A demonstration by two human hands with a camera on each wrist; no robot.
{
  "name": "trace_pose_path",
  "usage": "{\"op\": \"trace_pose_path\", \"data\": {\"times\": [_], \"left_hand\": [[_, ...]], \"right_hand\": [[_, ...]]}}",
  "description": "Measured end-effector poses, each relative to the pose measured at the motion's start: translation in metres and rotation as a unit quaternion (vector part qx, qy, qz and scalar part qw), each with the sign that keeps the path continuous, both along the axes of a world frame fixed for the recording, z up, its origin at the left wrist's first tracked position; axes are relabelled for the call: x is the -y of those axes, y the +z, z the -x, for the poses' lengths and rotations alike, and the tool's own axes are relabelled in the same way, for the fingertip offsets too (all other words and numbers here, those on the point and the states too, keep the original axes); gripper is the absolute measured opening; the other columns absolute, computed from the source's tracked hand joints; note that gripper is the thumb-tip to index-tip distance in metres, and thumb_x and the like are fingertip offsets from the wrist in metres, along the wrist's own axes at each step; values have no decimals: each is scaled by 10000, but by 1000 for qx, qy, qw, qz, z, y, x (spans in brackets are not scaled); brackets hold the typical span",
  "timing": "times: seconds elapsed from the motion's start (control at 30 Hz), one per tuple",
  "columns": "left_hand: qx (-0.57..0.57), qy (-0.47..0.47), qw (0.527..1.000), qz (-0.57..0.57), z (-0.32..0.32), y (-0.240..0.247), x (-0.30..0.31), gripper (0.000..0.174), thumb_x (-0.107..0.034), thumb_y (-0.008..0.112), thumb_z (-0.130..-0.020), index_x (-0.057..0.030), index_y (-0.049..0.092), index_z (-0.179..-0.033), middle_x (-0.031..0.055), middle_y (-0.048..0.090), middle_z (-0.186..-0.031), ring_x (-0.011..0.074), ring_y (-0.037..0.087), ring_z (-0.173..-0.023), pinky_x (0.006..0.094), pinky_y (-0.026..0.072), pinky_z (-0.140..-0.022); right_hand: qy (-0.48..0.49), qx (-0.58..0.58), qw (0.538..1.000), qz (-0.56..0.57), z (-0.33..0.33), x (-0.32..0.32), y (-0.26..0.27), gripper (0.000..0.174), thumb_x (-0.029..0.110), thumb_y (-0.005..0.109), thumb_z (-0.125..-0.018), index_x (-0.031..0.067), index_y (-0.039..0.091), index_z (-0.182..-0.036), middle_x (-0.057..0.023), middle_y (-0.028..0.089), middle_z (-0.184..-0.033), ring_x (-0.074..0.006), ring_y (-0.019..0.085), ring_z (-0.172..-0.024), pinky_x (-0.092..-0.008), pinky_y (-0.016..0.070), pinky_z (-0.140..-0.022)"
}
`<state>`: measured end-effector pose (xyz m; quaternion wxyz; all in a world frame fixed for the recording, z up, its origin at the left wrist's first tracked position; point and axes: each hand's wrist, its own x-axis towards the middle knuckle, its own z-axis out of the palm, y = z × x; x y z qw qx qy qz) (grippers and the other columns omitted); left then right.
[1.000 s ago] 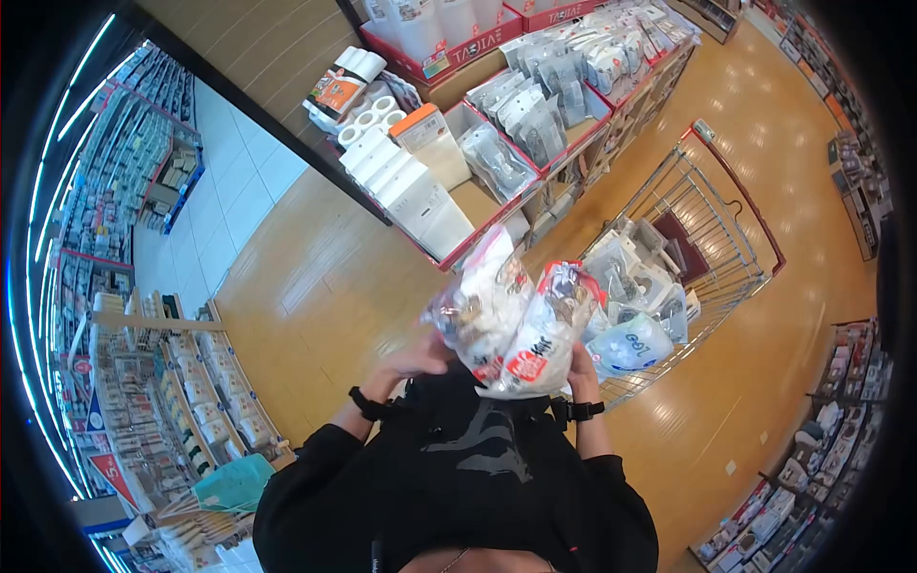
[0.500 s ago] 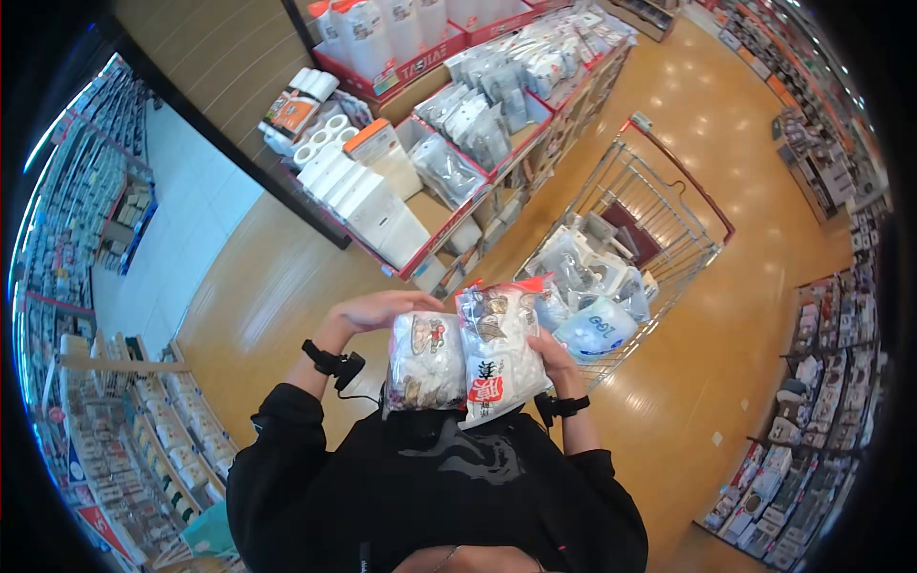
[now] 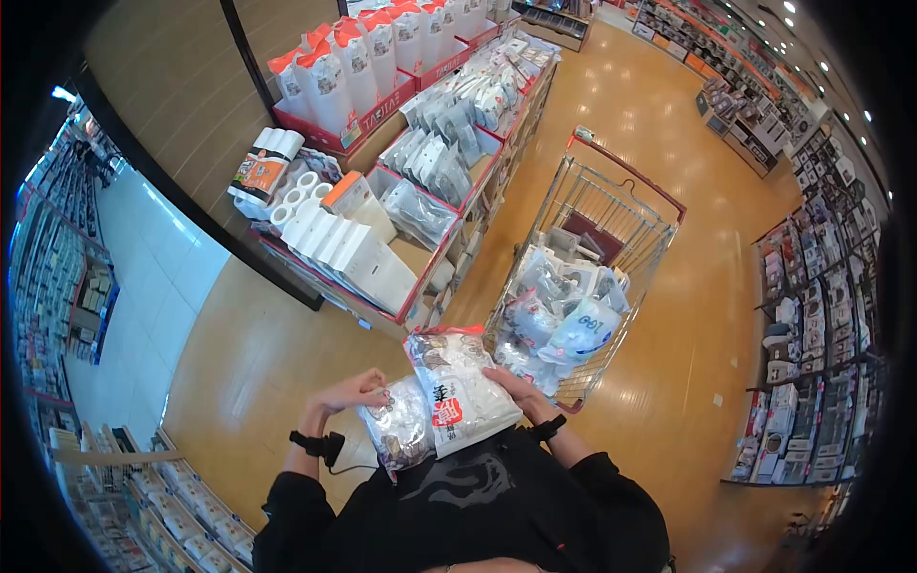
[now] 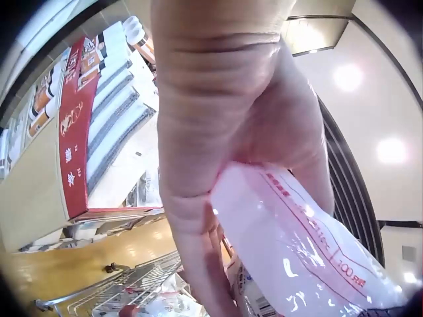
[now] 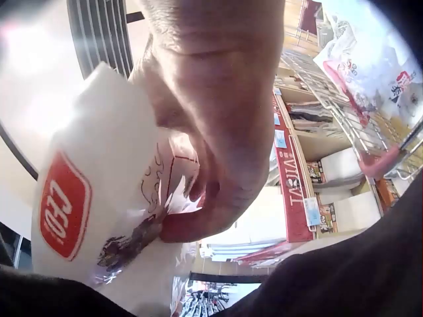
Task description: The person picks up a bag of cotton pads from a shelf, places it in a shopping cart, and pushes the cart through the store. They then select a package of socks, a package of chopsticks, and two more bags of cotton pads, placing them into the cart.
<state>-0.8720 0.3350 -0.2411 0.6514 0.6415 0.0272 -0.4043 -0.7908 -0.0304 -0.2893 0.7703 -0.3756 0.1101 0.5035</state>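
Note:
Two soft plastic packs lie side by side before the black shirt in the head view. My left hand (image 3: pixel 358 392) grips the upper edge of the left one, a shiny white printed plastic pack (image 3: pixel 399 427). In the left wrist view the thumb and fingers close round this pack (image 4: pixel 291 238), which bears red print. My right hand (image 3: pixel 521 390) pinches the side of the other, a pack of cling-film covers (image 3: pixel 468 396) with a red label and black characters. It overlaps the left pack's edge. In the right wrist view, fingers curl at its wrapper (image 5: pixel 125 198).
A metal shopping cart (image 3: pixel 645 215) with several bagged goods (image 3: pixel 578 329) stands ahead to the right. Ahead to the left is a display stand (image 3: pixel 406 313) with white boxes, paper rolls and hanging packs. Stocked shelves (image 3: pixel 812 353) line the right side, others (image 3: pixel 158 497) the lower left.
Both packs have come lower in the view, and the left one now tilts. The left hand's fingers went from lying straight beside its pack to curling on its top. The head view has shifted.

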Motion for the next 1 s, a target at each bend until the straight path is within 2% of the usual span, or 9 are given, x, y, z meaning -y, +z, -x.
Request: {"op": "trace_pose_path", "data": {"times": [0.23,0.3,0.33,0.4,0.57,0.7,0.77,0.87,1.0], "left_hand": [[-82,123,987,69,76,-26,-46,501,-183,733,-854,-71,452,-1254,71,642,-1075,107,594,-954,298,462,-854],[-57,252,949,181,102,-37,-55,715,-177,773,-799,-24,395,-1386,69,662,-1066,123,621,-961,287,488,-861],[-54,258,947,182,111,-42,-58,715,-177,773,-799,-24,395,-1386,69,662,-1066,123,621,-961,287,488,-861],[20,336,905,262,130,-51,-63,804,-141,751,-806,-10,310,-1465,104,540,-1343,181,548,-1191,331,427,-1029],[81,471,848,230,149,-69,-90,802,-117,771,-780,-3,341,-1447,86,522,-1362,191,524,-1230,350,424,-1053],[99,525,823,195,134,-56,-96,667,-46,741,-796,-23,411,-1376,57,559,-1276,168,559,-1153,340,469,-1001],[97,535,808,228,127,-45,-90,658,-39,729,-809,-36,403,-1380,50,562,-1260,163,568,-1133,331,484,-972],[80,525,811,247,129,-40,-78,679,-36,721,-820,-53,381,-1407,45,565,-1248,157,572,-1125,325,496,-943],[105,514,807,272,139,-50,-66,697,-13,708,-821,-82,368,-1425,41,563,-1255,159,573,-1136,336,496,-963]], "right_hand": [[-9,-32,999,-31,22,-44,-5,561,244,581,-963,13,367,-1427,-134,529,-1360,-235,529,-1235,-354,433,-1053],[-60,-56,996,-42,30,-54,-2,552,266,574,-958,20,387,-1415,-146,525,-1368,-265,523,-1243,-391,396,-1082],[-70,-43,994,-76,32,-56,-10,559,281,570,-950,18,392,-1410,-153,513,-1381,-284,498,-1266,-426,352,-1108],[-106,-42,989,-90,29,-61,-24,565,281,573,-945,18,392,-1410,-155,509,-1386,-288,488,-1273,-432,346,-1110],[-212,59,975,-34,30,-71,-5,570,283,581,-926,11,407,-1395,-157,515,-1377,-313,489,-1266,-456,335,-1111],[-167,-14,985,-46,30,-84,24,518,249,540,-936,30,422,-1390,-151,539,-1348,-304,534,-1214,-456,402,-1054],[-107,69,992,-3,41,-101,52,511,259,524,-950,25,421,-1393,-142,534,-1357,-284,540,-1208,-431,414,-1045],[0,167,984,69,33,-121,35,533,287,530,-962,11,415,-1403,-139,511,-1385,-259,518,-1241,-402,410,-1052],[98,151,983,49,42,-150,50,585,355,476,-994,-5,362,-1440,-141,483,-1410,-233,512,-1251,-372,414,-1047]]}}
